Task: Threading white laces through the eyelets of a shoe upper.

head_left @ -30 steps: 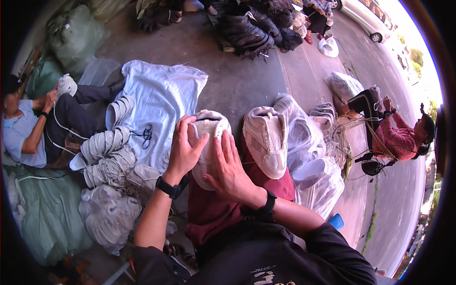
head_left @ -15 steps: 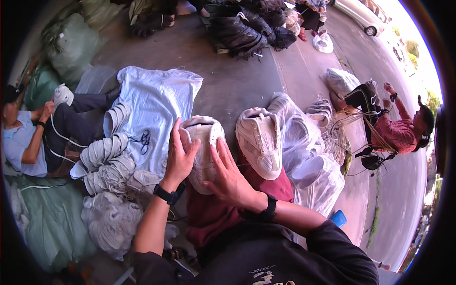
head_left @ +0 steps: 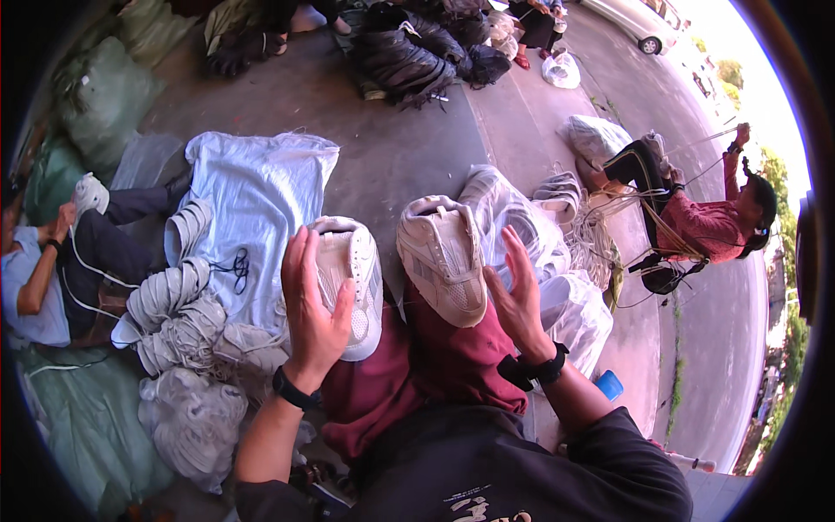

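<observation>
Two pale sneakers without laces rest on my knees, toes pointing toward me. Beside the left sneaker (head_left: 364, 287) is my left hand (head_left: 313, 317), open with its fingers straight, the thumb over the shoe's side. The right sneaker (head_left: 444, 261) has a perforated toe and rows of eyelets. Along its outer side stands my right hand (head_left: 522, 304), open, fingers stretched up and thumb close to the toe. Whether either palm touches its shoe I cannot tell. Maroon trousers (head_left: 370, 391) show beneath the shoes.
A pale blue-white sheet (head_left: 261, 174) and stacked shoe pieces (head_left: 170, 291) lie at left. Plastic-wrapped shoe bundles (head_left: 565, 322) are at right. One person (head_left: 35, 270) sits at left with a white shoe; another (head_left: 709, 222) handles cords at right. Black bundles (head_left: 404, 61) lie ahead.
My right hand has left the left sneaker and moved right, to the outer side of the right sneaker. My left hand stays by the left sneaker. The view has shifted slightly.
</observation>
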`<state>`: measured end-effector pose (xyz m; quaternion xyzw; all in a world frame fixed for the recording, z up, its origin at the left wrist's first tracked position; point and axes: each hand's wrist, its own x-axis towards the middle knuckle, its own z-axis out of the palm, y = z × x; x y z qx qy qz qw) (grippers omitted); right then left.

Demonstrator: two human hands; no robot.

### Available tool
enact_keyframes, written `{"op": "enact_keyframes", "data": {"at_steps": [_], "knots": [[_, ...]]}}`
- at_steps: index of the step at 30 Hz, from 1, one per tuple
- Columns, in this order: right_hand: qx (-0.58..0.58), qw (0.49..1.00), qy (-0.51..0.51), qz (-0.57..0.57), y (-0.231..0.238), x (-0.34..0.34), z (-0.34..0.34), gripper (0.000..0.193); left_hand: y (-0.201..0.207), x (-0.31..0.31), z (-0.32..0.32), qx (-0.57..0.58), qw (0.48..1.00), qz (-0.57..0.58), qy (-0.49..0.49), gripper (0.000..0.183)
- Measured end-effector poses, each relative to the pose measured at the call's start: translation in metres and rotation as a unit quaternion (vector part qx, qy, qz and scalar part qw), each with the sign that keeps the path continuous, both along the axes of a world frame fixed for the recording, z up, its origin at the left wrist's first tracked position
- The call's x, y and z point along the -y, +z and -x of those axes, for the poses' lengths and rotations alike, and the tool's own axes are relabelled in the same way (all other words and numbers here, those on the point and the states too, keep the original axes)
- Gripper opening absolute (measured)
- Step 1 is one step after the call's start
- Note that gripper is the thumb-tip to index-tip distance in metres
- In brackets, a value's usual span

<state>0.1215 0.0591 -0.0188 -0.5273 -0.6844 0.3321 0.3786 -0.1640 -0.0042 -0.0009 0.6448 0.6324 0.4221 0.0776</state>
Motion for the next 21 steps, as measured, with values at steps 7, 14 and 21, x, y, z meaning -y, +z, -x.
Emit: {"op": "enact_keyframes", "data": {"at_steps": [7,14,21], "knots": [[-0.052,0.996,0.034,0.065,-0.020,-0.023,-0.013,0.065,0.030,-0.005,-0.069,0.014,0.986,0.039,-0.162,0.040],[-0.029,0.999,0.040,0.007,-0.027,-0.046,-0.013,0.071,0.018,-0.054,-0.125,0.024,0.990,0.009,-0.138,0.025],[-0.013,0.995,0.099,-0.031,-0.043,-0.050,-0.023,0.078,0.002,-0.108,-0.169,-0.066,0.997,0.029,-0.034,0.020]]}}
